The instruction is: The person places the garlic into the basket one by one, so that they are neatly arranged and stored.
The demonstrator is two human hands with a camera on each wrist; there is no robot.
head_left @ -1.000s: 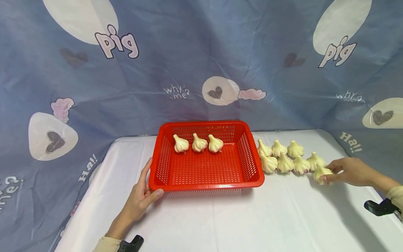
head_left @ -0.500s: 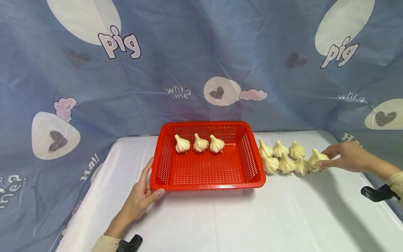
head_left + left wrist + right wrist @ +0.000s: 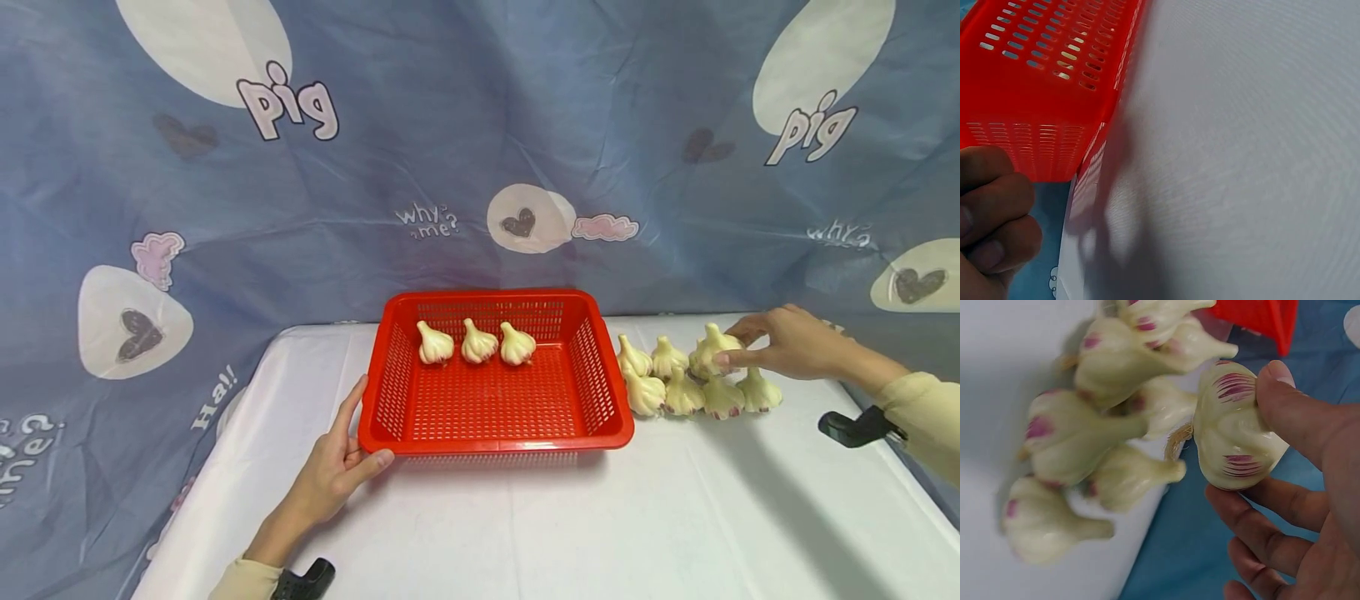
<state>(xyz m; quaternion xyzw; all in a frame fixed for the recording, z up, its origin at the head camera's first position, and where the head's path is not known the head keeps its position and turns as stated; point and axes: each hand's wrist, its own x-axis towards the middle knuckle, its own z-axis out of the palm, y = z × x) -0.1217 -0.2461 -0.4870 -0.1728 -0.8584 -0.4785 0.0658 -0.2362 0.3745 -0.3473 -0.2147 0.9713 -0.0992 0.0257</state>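
Observation:
My right hand (image 3: 798,342) pinches a garlic bulb (image 3: 714,350) between thumb and fingers, raised over the back of a cluster of pale garlic bulbs (image 3: 684,392) right of the basket. In the right wrist view the held garlic bulb (image 3: 1235,428) shows purple streaks and a root tuft, apart from the table. My left hand (image 3: 333,471) grips the front left corner of a red perforated plastic basket (image 3: 495,446), thumb on the rim. Curled fingers (image 3: 997,206) show beside it in the left wrist view. Three garlic bulbs (image 3: 477,343) sit in a row along the basket's back wall.
A white cloth covers the table (image 3: 480,533). Behind it hangs a blue printed curtain (image 3: 420,150), close to the table's back edge. The bulb cluster stands right against the basket's right side.
My right hand has lifted the garlic bulb from the near right end of the cluster and carried it left and back over the others. The left hand and basket stay put.

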